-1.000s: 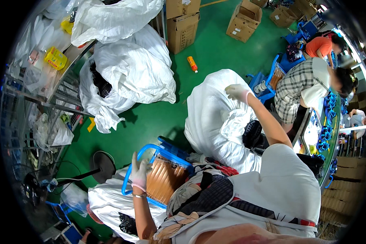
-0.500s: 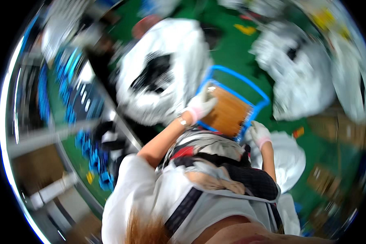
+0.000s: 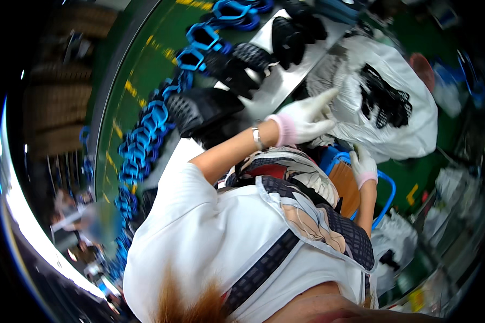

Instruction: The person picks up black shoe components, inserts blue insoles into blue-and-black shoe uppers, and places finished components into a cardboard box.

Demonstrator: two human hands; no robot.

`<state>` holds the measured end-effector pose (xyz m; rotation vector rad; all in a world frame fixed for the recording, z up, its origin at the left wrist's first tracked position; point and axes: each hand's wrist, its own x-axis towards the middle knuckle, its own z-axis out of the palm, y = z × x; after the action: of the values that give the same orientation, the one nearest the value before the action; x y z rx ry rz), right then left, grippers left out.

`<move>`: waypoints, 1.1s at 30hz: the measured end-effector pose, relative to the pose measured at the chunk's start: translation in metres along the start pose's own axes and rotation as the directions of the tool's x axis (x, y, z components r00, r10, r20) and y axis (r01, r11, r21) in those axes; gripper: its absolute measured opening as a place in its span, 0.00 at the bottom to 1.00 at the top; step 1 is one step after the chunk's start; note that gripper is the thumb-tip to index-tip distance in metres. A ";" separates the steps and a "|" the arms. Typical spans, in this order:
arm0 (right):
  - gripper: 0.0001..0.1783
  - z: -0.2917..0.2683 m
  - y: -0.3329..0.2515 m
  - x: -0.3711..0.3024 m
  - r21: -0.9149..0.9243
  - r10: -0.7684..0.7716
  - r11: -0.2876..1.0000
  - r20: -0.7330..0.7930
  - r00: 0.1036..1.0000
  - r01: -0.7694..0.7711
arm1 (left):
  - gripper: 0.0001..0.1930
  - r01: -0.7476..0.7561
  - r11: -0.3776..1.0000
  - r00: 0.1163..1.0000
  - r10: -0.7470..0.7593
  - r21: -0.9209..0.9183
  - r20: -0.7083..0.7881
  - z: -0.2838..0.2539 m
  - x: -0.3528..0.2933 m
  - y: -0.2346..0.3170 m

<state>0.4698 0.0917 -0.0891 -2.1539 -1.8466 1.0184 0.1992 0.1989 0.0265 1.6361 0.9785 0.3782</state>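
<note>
My left hand [image 3: 308, 119], in a white glove with a pink cuff, reaches out with its fingers extended and nothing visible in them. It hovers between a white bench [image 3: 285, 85] and a large white plastic bag [image 3: 415, 141]. Black perforated pieces [image 3: 383, 99] lie in the bag's mouth. My right hand [image 3: 364, 163], gloved the same way, is over the edge of a chair [image 3: 344, 185] with a wooden seat and blue tubular frame. Its fingers look straightened; whether they touch the frame is unclear. Black chunky, shoe-like pieces [image 3: 203, 112] stand along the bench.
Many blue looped pieces [image 3: 145, 129] run in a line beyond the bench. Green floor with yellow marks [image 3: 136, 92] lies past them. Clear and white plastic bags [image 3: 396, 237] sit on the right, and a reddish round object [image 3: 421, 71] is behind the big bag.
My view has swung left, bringing the bench and black pieces close. My left hand has left the chair and stretched out toward the bench and bag. My right hand stays by the chair.
</note>
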 end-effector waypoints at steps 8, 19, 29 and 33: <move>0.20 0.027 -0.091 0.074 0.057 -0.399 0.917 0.188 0.897 0.396 | 0.29 0.162 0.984 0.712 -0.165 -0.070 -0.682 -0.101 -0.188 -0.006; 0.16 -0.014 -0.316 0.111 0.193 -0.520 0.852 0.192 0.833 0.487 | 0.24 0.945 0.288 0.105 -0.720 -0.157 -0.686 -0.204 -0.521 -0.188; 0.15 0.234 -0.575 0.078 0.218 -0.744 -0.151 0.617 -0.256 0.964 | 0.29 0.879 -0.107 -0.381 -0.743 -0.465 -0.550 -0.197 -0.648 -0.379; 0.19 0.344 -0.616 0.066 0.196 -0.679 -0.266 0.657 -0.327 0.944 | 0.24 0.951 -0.221 -0.309 -0.639 -0.217 -0.705 -0.230 -0.640 -0.380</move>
<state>-0.2312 0.1916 -0.0686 0.5469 -3.1288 0.6391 -0.4963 -0.1301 -0.0930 0.4349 2.8043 -0.6159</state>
